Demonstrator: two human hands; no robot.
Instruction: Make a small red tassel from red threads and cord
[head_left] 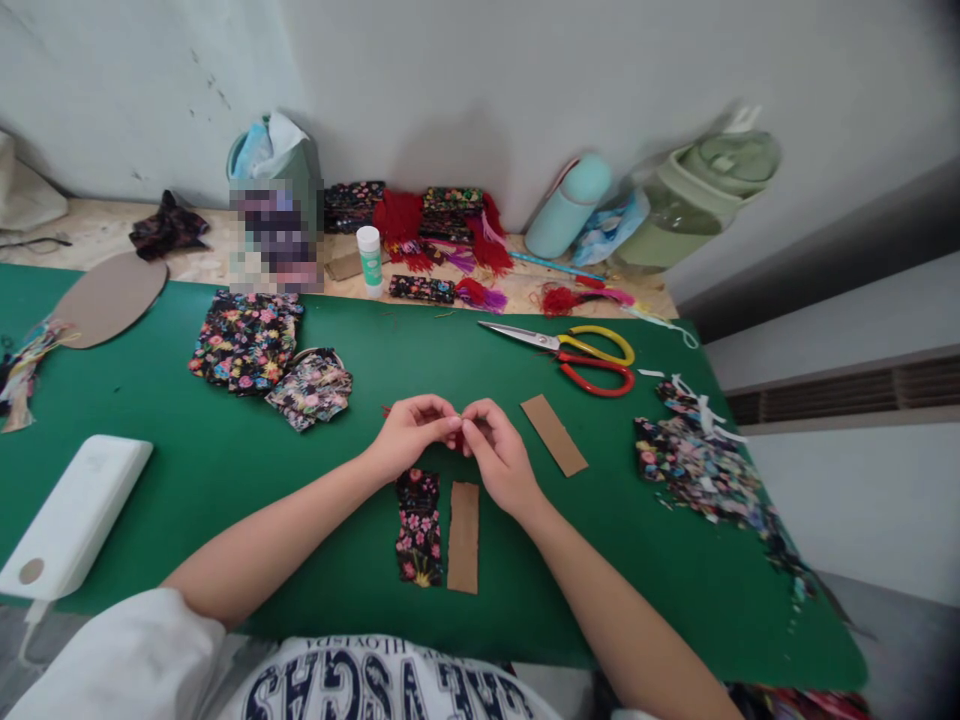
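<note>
Over the green mat (315, 540) my left hand (411, 432) and my right hand (501, 455) meet fingertip to fingertip. Both are closed in a pinch on a bit of red thread (460, 440); most of it is hidden by the fingers, and a short red end shows behind the left hand. Just below lie a black floral fabric strip (419, 530) and a brown cardboard strip (463, 538), side by side. Another cardboard strip (555, 435) lies tilted to the right of my right hand.
Scissors (562, 345) with yellow and red handles lie ahead. Floral fabric pieces (247, 340) are at left, fabric scraps (697, 460) at right. A glue stick (370, 262), red tassels (401, 225) and bottles (570, 205) stand or lie along the wall. A white power bank (79, 510) is near left.
</note>
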